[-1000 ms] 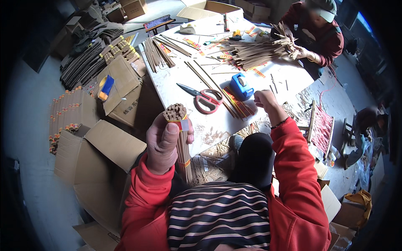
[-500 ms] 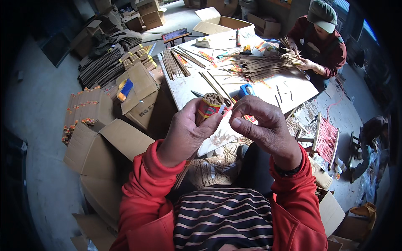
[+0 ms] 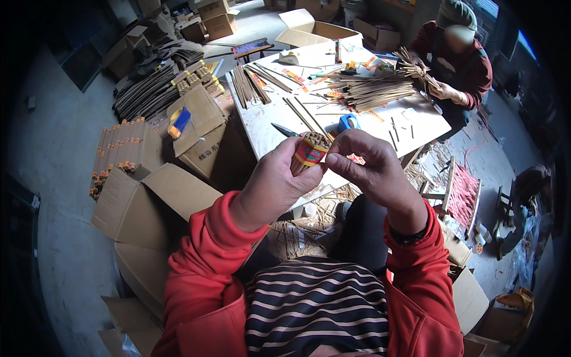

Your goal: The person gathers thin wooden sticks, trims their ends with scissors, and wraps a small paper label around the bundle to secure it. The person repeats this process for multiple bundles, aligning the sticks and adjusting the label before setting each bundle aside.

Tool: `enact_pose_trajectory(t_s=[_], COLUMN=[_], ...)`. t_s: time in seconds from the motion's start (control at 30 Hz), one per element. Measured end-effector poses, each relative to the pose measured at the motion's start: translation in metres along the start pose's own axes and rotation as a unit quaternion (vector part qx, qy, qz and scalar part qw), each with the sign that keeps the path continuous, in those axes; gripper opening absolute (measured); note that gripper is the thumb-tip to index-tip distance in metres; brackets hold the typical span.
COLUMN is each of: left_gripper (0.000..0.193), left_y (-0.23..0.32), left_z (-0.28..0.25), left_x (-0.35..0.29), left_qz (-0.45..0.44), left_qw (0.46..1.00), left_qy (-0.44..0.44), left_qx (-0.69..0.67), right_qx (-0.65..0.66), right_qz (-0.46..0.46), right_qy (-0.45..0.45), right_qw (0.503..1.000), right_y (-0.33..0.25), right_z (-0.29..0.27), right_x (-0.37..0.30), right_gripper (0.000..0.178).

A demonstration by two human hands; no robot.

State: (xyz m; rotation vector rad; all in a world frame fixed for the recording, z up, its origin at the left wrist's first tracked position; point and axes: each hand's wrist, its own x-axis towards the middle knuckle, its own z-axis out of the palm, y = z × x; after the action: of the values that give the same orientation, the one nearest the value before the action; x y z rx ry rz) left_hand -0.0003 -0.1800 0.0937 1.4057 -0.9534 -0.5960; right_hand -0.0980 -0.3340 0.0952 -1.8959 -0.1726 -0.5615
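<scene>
A short bundle of brown incense sticks [image 3: 316, 139] is gripped in my left hand [image 3: 275, 181], its cut ends facing up. Round its top runs a red and yellow paper band [image 3: 310, 152]. My right hand [image 3: 372, 169] is pinched closed at the band's right edge, thumb against forefinger; the fingertips hide just how much paper is between them. Behind the bundle, a dark pointed blade [image 3: 285, 130] lies on the white table [image 3: 253, 128]. A blue tape dispenser [image 3: 348, 123] stands just beyond my right hand.
Across the table a co-worker [image 3: 458, 65] handles a large pile of sticks [image 3: 380, 94]. Open cardboard boxes [image 3: 178, 193] stand at my left, beside stacked banded bundles [image 3: 122, 149]. Stick scraps [image 3: 300, 238] cover the floor below. A rack with pink material [image 3: 464, 196] is at right.
My left hand has moved slightly right with the bundle, turning the band's face more into view. My right fingertips have come against the band's edge, where a pale strip showed before.
</scene>
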Motion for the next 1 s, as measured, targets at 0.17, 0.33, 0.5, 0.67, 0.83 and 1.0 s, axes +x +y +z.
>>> enact_pose_trajectory(t_s=[0.17,0.33,0.5,0.67,0.83,1.0], left_gripper=[0.027,0.031,0.033,0.032,0.03,0.03], left_y=[0.0,0.002,0.002,-0.003,-0.008,-0.01], left_z=[0.001,-0.003,-0.004,-0.008,-0.017,-0.016], left_x=[0.0,-0.001,0.0,-0.002,-0.003,-0.005], left_qz=[0.001,-0.031,-0.028,-0.035,-0.048,-0.077], left_qw=[1.0,0.999,0.999,0.999,0.997,0.994], left_qy=[0.005,-0.023,-0.017,0.01,0.03,0.027], left_qx=[0.002,0.003,-0.019,-0.015,-0.052,-0.072], right_qx=[-0.002,-0.004,0.006,-0.003,0.045,-0.007], right_qz=[-0.005,0.031,0.038,0.043,0.138,0.205], right_qy=[0.001,0.0,0.005,0.021,0.031,0.168], right_qw=[1.0,1.0,0.999,0.999,0.989,0.964], right_y=[0.003,0.005,0.008,0.008,0.037,0.13], right_z=[0.0,-0.002,-0.001,-0.003,-0.022,-0.065], right_x=[0.0,0.0,-0.001,-0.001,0.002,-0.011], right_gripper=[0.016,0.019,0.02,0.02,0.019,0.025])
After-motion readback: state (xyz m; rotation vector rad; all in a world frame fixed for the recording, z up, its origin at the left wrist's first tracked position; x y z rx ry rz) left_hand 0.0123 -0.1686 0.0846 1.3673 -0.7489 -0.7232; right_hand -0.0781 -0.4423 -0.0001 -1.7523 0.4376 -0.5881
